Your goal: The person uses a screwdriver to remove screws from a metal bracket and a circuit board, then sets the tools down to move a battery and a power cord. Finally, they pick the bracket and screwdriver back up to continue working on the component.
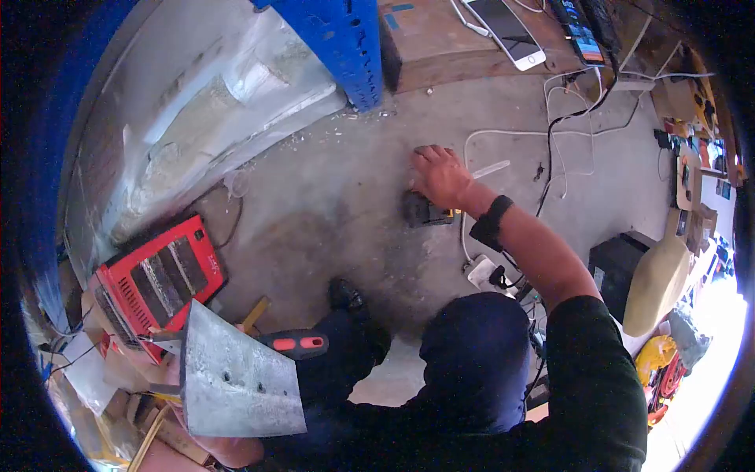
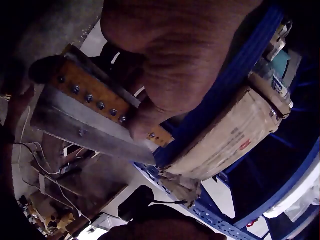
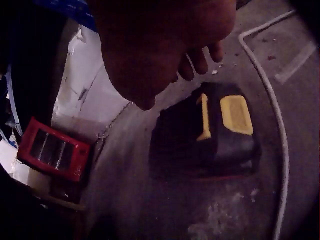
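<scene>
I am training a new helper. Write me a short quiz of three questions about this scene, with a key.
1. True or false: the right hand grips the black and yellow battery pack.
2. What does the left hand hold? A) metal plate B) phone C) white cable
3. Fill in: the grilled box near the plate is ____.
Key: 1 false, it hovers above it; 2 A; 3 red.

Red heater (image 1: 161, 275) on concrete floor (image 1: 330, 204), blue rack post (image 1: 346, 39), white phone (image 1: 507, 31) on wooden board (image 1: 429, 43), white cable (image 1: 511, 132)
</scene>
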The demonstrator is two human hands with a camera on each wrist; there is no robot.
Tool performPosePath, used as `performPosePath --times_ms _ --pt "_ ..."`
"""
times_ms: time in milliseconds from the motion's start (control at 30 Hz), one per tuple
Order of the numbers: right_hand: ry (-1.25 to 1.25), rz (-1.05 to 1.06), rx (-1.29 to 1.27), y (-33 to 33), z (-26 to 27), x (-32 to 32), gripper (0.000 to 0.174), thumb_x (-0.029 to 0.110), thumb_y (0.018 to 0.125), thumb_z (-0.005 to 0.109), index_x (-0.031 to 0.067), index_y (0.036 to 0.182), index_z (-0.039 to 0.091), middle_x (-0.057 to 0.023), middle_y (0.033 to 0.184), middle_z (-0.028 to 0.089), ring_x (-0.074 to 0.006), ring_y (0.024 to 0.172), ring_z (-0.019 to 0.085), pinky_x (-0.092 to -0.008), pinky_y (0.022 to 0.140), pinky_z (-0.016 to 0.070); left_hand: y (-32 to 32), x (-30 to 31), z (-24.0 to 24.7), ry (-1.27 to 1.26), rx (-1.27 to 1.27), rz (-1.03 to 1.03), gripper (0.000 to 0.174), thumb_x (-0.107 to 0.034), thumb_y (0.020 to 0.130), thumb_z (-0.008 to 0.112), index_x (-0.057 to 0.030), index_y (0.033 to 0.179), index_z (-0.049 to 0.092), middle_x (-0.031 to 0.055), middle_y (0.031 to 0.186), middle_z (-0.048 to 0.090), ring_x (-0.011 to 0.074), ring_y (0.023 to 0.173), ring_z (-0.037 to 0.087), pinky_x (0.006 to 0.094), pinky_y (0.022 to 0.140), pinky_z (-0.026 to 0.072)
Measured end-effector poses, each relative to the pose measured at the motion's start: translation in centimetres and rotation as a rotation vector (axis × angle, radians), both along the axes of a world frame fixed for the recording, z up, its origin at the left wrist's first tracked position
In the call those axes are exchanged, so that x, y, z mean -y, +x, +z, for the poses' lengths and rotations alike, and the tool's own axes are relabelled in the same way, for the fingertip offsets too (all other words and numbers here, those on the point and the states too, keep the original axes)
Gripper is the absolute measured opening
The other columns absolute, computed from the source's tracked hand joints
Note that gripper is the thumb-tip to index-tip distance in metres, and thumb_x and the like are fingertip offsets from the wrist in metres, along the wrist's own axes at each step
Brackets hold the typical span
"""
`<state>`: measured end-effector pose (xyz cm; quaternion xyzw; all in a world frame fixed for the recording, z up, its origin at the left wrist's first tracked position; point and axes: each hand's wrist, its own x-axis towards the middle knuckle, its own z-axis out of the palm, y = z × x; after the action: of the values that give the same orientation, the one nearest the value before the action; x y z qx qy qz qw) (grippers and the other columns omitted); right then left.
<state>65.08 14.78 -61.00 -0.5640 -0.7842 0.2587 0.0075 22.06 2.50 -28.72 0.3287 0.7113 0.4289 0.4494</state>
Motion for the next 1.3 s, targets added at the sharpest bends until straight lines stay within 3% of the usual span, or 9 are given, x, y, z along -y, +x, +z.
performPosePath --times_ms 533,633,700,1000,1133,1300 --pt "0.132 0.073 0.054 -1.9 -1.5 -3.3 0.060 0.035 0.085 0.065 0.0062 0.135 0.048 -0.0163 0.138 0.048 -0.0349 0.129 0.045 -0.0514 0.104 0.0403 -0.2 -0.5 0.5 0.026 0.021 0.063 0.082 -0.034 0.071 0.082 0.0028 0.134 0.045 0.0206 0.128 0.056 0.0363 0.111 0.060 0.0497 0.092 0.0538" --pt "0.094 0.137 0.154 -2.4 -0.4 -5.0 0.062 0.037 0.087 0.065 0.0049 0.137 0.047 -0.0174 0.142 0.045 -0.0347 0.131 0.043 -0.0530 0.106 0.0387 -0.7 -0.3 0.6 0.030 -0.009 0.065 0.080 -0.033 0.072 0.082 0.0029 0.134 0.046 0.0202 0.127 0.056 0.0355 0.109 0.061 0.0491 0.091 0.0537" --pt "-0.067 0.087 0.172 -3.0 0.0 -6.4 0.061 0.034 0.087 0.065 0.0028 0.137 0.046 -0.0178 0.149 0.039 -0.0370 0.140 0.035 -0.0528 0.111 0.0341 -0.7 -0.3 0.9 0.032 -0.033 0.062 0.079 -0.032 0.073 0.081 0.0031 0.133 0.046 0.0198 0.126 0.057 0.0347 0.108 0.061 0.0485 0.091 0.0537" --pt "-0.087 0.014 0.173 -3.5 -3.0 -8.1 0.070 0.039 0.091 0.057 0.0038 0.147 0.035 -0.0171 0.155 0.032 -0.0343 0.145 0.027 -0.0533 0.117 0.0240 0.0 -0.6 0.9 0.034 -0.110 0.043 0.071 -0.028 0.076 0.079 0.0038 0.131 0.049 0.0182 0.122 0.060 0.0311 0.104 0.062 0.0456 0.088 0.0535" --pt "-0.114 0.089 0.194 -3.8 -2.2 -7.7 0.067 0.038 0.092 0.054 0.0036 0.147 0.036 -0.0167 0.155 0.032 -0.0339 0.146 0.026 -0.0542 0.117 0.0230 0.6 -1.1 0.9 0.036 -0.137 0.026 0.067 -0.026 0.077 0.078 0.0041 0.130 0.050 0.0175 0.120 0.062 0.0295 0.102 0.062 0.0443 0.086 0.0535" --pt "-0.049 0.122 0.355 -3.4 -1.5 -8.2 0.055 0.032 0.093 0.052 0.0045 0.140 0.045 -0.0164 0.149 0.041 -0.0339 0.141 0.033 -0.0539 0.113 0.0302 1.4 -1.6 1.2 0.043 -0.176 0.007 0.063 -0.024 0.079 0.077 0.0045 0.129 0.051 0.0165 0.118 0.063 0.0275 0.099 0.063 0.0427 0.085 0.0534"
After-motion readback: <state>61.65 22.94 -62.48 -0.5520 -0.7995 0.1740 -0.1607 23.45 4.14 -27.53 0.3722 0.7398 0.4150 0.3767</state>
